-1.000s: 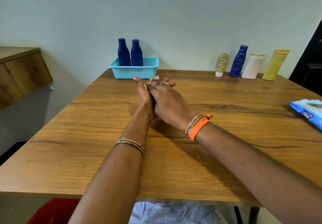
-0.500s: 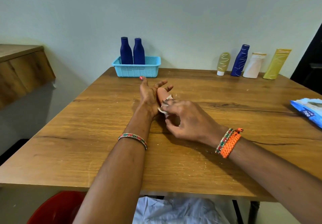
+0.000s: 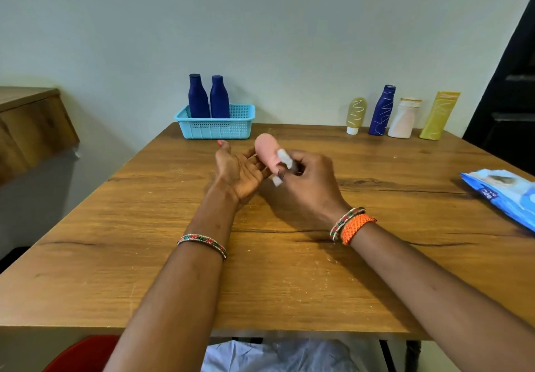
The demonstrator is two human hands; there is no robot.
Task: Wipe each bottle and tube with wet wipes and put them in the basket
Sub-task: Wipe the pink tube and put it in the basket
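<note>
Pale wall backs a wooden worktop (image 3: 144, 256). Far left sits a blue basket (image 3: 215, 128) holding two dark blue bottles (image 3: 208, 96). At centre, the left hand (image 3: 240, 170) lies palm up, fingers relaxed, under a pink tube (image 3: 266, 148); the right hand (image 3: 307, 183) pinches a white wipe (image 3: 283, 159) against it. Four more containers (image 3: 402, 117) stand by the wall at the right, a wipes pack (image 3: 503, 195) at the right edge.

Both forearms are bare, no sleeves visible. The left wrist carries one thin beaded bangle (image 3: 202, 242) in red, green and white. The right wrist carries a similar beaded bangle (image 3: 345, 221) beside a woven orange band (image 3: 357, 227). One left fingernail (image 3: 220, 143) shows red-pink polish.
</note>
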